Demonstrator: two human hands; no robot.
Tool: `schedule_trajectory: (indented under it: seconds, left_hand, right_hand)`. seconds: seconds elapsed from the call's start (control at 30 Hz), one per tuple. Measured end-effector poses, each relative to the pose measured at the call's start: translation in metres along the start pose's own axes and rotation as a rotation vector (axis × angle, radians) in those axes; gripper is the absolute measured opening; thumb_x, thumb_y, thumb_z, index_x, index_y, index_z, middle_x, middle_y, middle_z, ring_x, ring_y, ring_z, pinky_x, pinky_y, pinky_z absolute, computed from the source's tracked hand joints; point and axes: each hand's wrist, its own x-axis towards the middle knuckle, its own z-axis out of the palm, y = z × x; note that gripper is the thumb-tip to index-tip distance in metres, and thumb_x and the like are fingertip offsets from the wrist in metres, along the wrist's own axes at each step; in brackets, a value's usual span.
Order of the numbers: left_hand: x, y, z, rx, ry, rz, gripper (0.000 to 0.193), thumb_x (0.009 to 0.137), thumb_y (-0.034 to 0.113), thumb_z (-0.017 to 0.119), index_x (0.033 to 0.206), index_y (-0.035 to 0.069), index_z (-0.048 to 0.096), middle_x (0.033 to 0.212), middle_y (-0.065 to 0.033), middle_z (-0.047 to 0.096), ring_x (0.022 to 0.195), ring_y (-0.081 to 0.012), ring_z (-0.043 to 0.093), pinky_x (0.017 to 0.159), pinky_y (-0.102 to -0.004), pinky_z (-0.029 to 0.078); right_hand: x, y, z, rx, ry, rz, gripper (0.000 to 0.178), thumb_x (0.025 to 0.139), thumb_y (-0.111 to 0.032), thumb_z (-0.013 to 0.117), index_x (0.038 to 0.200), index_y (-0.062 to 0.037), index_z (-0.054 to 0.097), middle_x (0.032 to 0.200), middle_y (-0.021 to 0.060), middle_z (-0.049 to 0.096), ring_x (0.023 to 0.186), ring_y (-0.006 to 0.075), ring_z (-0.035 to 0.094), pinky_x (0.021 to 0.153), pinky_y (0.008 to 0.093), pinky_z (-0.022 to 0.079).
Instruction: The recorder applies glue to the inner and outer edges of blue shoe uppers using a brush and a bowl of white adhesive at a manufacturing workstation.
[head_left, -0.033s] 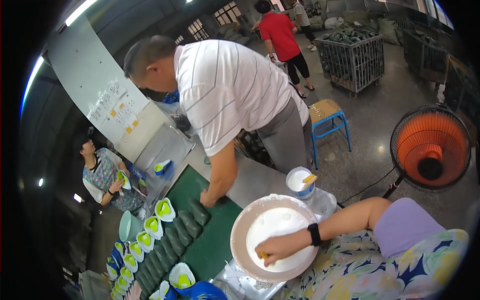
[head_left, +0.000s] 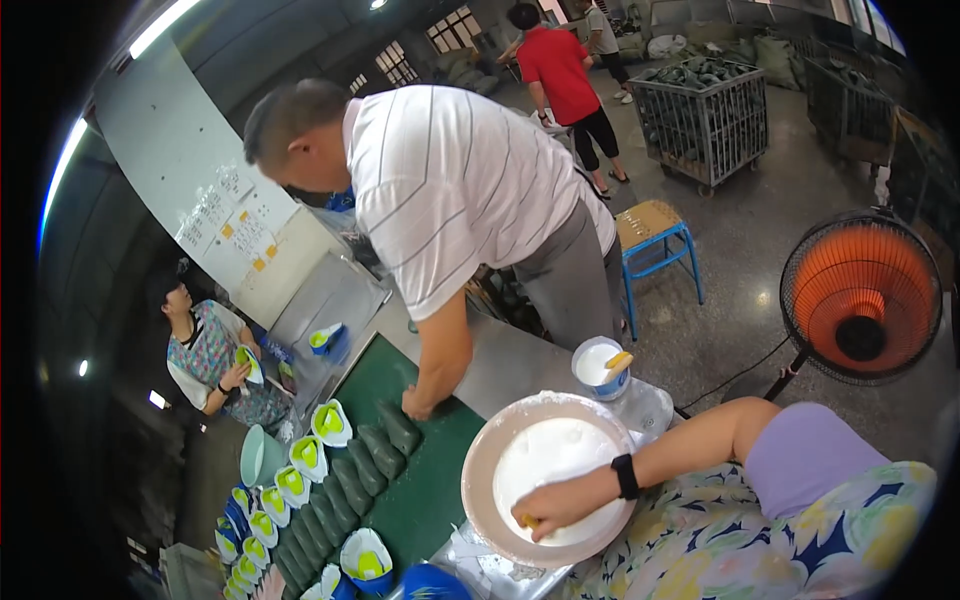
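Observation:
My right hand (head_left: 562, 504) is closed inside a pale pink basin (head_left: 478, 452) of white liquid (head_left: 555, 450). A small yellow piece (head_left: 529, 521) shows at its fingers, perhaps a brush handle; its other end is hidden. My left hand is out of sight. A blue rounded thing (head_left: 435, 582) stands at the lower edge, left of the basin. Beside it sits a blue shoe upper (head_left: 366, 562) with a white rim and lime inside. More such shoe uppers (head_left: 291, 485) line the green tabletop (head_left: 425, 500), alongside rows of dark foot-shaped pieces (head_left: 352, 484).
A white tub (head_left: 600, 368) with a yellow-handled tool stands behind the basin. Across the table, a co-worker in a striped shirt (head_left: 450, 180) reaches to the dark pieces. Another person (head_left: 215, 360) holds a shoe upper. A fan (head_left: 860, 295) and a stool (head_left: 650, 225) are right.
The blue thing at the lower edge has shifted right. My right hand has moved slightly within the basin, still closed. The co-worker's hand stays near the dark pieces.

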Motion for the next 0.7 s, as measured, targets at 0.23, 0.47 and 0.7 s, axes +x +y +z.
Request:
schedule_trajectory:
  seconds: [0.23,0.47,0.7]
  left_hand:
    - [-0.009,-0.056,0.040,1.288,0.419,0.183,0.059,0.094,0.004,0.050,0.149,-0.001,0.030,0.152,-0.0203,0.037,0.140,-0.0318,0.036,0.114,-0.0436,0.031]
    - [0.051,-0.070,0.051,2.118,-0.483,0.269,0.059,0.066,-0.009,0.065,0.122,0.008,0.060,0.123,-0.0156,0.059,0.112,-0.0387,0.055,0.098,-0.0453,0.044]
    - [0.071,-0.031,0.095,1.605,0.140,0.015,0.053,0.083,0.002,0.064,0.133,0.013,0.049,0.125,-0.0107,0.058,0.109,-0.0254,0.060,0.092,-0.0354,0.050]
  right_hand:
    - [-0.020,0.012,-0.027,-0.031,0.160,-0.029,0.026,0.087,-0.021,0.069,0.099,0.0011,0.063,0.091,0.0188,0.066,0.084,0.0309,0.064,0.078,0.0392,0.049]
    - [-0.031,0.004,-0.053,0.060,0.284,0.123,0.019,0.086,-0.013,0.074,0.094,-0.0004,0.062,0.086,0.0139,0.067,0.076,0.0225,0.067,0.069,0.0314,0.051]
    - [-0.049,-0.001,-0.076,-0.118,0.301,0.181,0.020,0.087,-0.012,0.073,0.097,-0.0012,0.060,0.081,0.0113,0.067,0.073,0.0215,0.066,0.068,0.0307,0.050]
